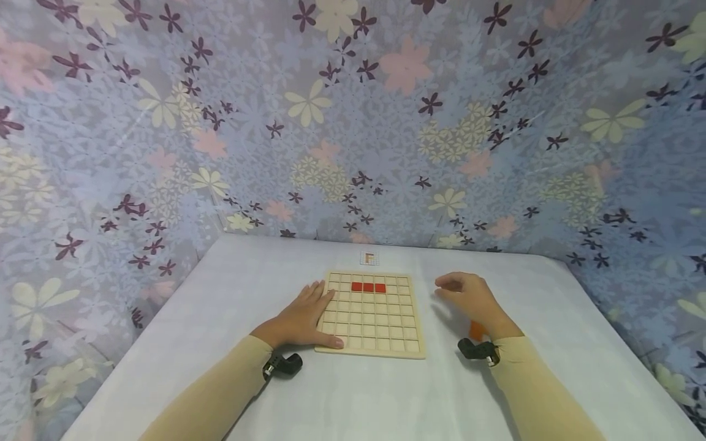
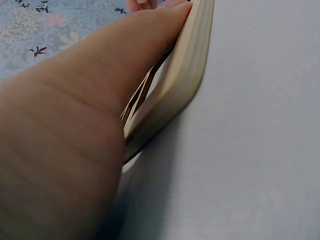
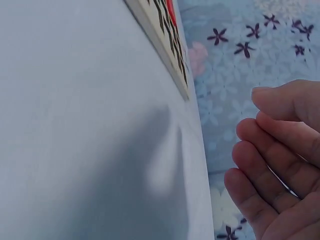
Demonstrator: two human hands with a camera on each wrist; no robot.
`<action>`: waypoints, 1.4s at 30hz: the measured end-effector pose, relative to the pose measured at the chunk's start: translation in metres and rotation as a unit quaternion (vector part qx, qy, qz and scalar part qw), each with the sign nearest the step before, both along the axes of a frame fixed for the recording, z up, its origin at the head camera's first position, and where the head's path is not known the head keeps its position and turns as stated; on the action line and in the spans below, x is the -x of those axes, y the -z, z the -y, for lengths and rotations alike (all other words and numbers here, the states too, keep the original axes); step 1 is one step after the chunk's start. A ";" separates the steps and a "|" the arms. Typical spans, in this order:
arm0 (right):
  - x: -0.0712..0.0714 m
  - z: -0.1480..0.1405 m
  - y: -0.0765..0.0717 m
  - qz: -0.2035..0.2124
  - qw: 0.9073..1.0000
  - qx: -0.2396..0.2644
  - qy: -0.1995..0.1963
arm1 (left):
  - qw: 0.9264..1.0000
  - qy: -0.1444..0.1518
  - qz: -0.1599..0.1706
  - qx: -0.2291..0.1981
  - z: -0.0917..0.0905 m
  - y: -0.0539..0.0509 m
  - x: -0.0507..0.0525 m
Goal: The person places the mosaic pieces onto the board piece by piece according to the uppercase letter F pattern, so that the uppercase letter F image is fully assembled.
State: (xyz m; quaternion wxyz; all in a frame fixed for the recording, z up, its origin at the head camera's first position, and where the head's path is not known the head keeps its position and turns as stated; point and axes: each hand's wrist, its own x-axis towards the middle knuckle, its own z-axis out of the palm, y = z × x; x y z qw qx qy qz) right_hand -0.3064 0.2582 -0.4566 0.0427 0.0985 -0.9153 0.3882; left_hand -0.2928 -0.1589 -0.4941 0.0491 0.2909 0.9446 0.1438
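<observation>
A light wooden grid board (image 1: 368, 353) lies flat on the table, with three red square tiles (image 1: 368, 287) side by side in one of its far rows. My left hand (image 1: 302, 313) rests on the board's left edge, fingers spread and thumb across the near left corner. In the left wrist view the thumb (image 2: 150, 37) lies along the board's rim (image 2: 192, 65). Off the board's right side, my right hand (image 1: 469, 297) is held above the table, fingers loosely bent. The right wrist view shows the thumb apart from the fingers (image 3: 255, 160) and nothing between them.
Beneath the right wrist, partly hidden, is something orange (image 1: 477, 331) on the table. A small card with a printed grid pattern (image 1: 369, 258) lies beyond the board. White cloth covers the table (image 1: 276, 257); a flowered curtain (image 1: 353, 122) hangs behind and at the sides.
</observation>
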 end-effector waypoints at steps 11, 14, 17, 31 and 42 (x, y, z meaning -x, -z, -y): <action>-0.018 -0.048 0.002 0.033 0.999 -0.020 0.038 | 1.000 -0.001 -0.004 0.002 0.001 0.000 -0.001; -0.023 -0.064 0.007 0.054 0.997 -0.029 0.049 | 1.000 -0.001 -0.007 0.001 0.001 0.001 -0.001; -0.027 -0.077 0.012 0.064 0.995 -0.045 0.059 | 1.000 0.000 -0.008 -0.001 0.001 0.003 -0.001; -0.038 -0.082 0.012 0.072 0.994 -0.081 0.032 | 1.000 0.004 -0.005 -0.005 0.001 0.001 -0.001; -0.035 -0.082 0.016 0.050 0.994 -0.093 0.037 | 1.000 0.009 -0.009 -0.010 0.001 -0.002 -0.003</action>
